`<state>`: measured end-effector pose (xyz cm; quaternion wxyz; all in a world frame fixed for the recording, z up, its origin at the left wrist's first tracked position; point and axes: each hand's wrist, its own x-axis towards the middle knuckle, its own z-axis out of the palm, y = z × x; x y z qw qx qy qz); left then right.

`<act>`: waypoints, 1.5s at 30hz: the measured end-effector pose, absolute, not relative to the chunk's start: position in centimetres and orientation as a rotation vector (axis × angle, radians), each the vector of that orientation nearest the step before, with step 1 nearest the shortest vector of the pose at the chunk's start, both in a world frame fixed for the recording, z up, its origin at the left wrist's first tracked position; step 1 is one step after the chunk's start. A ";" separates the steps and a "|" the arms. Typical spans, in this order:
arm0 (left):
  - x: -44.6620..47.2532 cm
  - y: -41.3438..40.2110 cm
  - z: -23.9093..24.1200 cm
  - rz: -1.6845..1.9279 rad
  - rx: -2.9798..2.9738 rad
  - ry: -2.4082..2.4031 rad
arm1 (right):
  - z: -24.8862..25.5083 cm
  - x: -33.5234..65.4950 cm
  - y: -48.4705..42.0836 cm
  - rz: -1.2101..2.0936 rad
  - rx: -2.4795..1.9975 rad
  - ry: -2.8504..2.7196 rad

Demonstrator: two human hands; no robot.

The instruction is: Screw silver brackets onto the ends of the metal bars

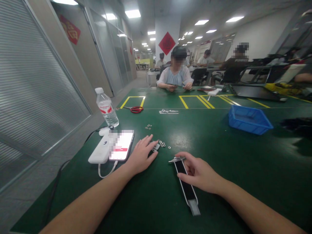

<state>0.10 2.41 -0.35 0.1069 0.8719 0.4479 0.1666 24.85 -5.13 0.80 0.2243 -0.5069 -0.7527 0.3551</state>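
Head view showed us at work over a green bench, its left edge slanting away from the near side. Our right hand gripped a long black strip with pale side rails near its upper end, thumb across the face and the other fingers behind; that hold probably steadied the end bearing a thin metal piece and left the grey tab free, pointing toward the bench's near edge. Our left hand was unclenched, its fingers spread beside a small grey piece, though we could not tell whether a fingertip touched it. The little rings lay just beyond those fingers, seemingly for easy reach. Toward the left edge, a phone lay beside a white power bank, joined by a cable, likely for charging. Red-handled scissors lay toward the far edge, and a blue bin sat well apart near the far right, presumably out of our way.
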 end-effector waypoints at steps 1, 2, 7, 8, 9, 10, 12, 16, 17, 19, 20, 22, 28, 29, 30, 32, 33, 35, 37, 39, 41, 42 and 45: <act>0.1 2.5 -0.4 0.483 2.572 1.314 | 0.9 24.8 -5.1 0.989 -1.400 -2.077; 0.0 2.6 -0.5 0.487 2.576 1.308 | 0.9 24.8 -5.1 1.001 -1.399 -2.078; -0.1 2.5 -0.4 0.566 2.545 1.290 | 0.8 25.1 -5.2 1.048 -1.348 -2.066; -0.1 2.5 -0.3 0.586 2.535 1.292 | 0.7 25.1 -5.3 1.054 -1.332 -2.066; -0.1 2.5 -0.2 0.607 2.526 1.291 | 0.7 25.2 -5.3 1.061 -1.317 -2.067; -0.1 2.5 -0.1 0.625 2.516 1.287 | 0.7 25.2 -5.3 1.067 -1.306 -2.068; 0.0 2.5 0.0 0.651 2.500 1.279 | 0.7 25.3 -5.4 1.078 -1.297 -2.070; 0.0 2.9 -0.2 0.647 2.485 1.291 | 0.9 25.3 -5.5 1.097 -1.296 -2.063; -0.1 3.0 -0.3 0.639 2.483 1.296 | 1.0 25.3 -5.5 1.102 -1.298 -2.063; -0.1 3.2 -0.6 0.618 2.482 1.303 | 1.1 25.3 -5.6 1.104 -1.300 -2.075; -0.1 3.2 -0.7 0.608 2.481 1.306 | 1.2 25.2 -5.7 1.097 -1.301 -2.085; -0.1 3.2 -0.8 0.600 2.478 1.309 | 1.4 25.1 -5.7 1.071 -1.307 -2.110; -0.1 3.1 -0.4 0.680 2.425 1.301 | 1.3 25.2 -5.8 1.002 -1.311 -2.151; -0.2 3.1 -0.3 0.710 2.412 1.302 | 1.3 25.2 -5.8 0.996 -1.312 -2.157; -0.2 3.1 -0.2 0.745 2.401 1.301 | 1.3 25.2 -5.7 0.991 -1.319 -2.162; -0.3 3.0 -0.1 0.815 2.385 1.291 | 1.2 25.2 -5.7 0.976 -1.340 -2.170; -0.4 2.9 0.0 0.843 2.381 1.280 | 1.2 25.2 -5.7 0.967 -1.352 -2.174; -0.6 2.9 0.0 0.874 2.378 1.252 | 1.2 25.2 -5.7 0.954 -1.373 -2.182; -0.7 2.9 0.0 0.885 2.377 1.233 | 1.2 25.1 -5.7 0.950 -1.385 -2.188; -0.8 2.9 -0.1 0.893 2.358 1.229 | 1.1 25.1 -5.7 0.959 -1.397 -2.189; -0.8 3.0 -0.2 0.899 2.324 1.234 | 1.2 25.1 -5.7 0.972 -1.406 -2.190; -0.8 3.1 -0.2 0.901 2.308 1.239 | 1.2 25.1 -5.7 0.976 -1.413 -2.190; -0.8 3.1 -0.3 0.887 2.292 1.282 | 1.3 25.0 -5.8 0.975 -1.437 -2.190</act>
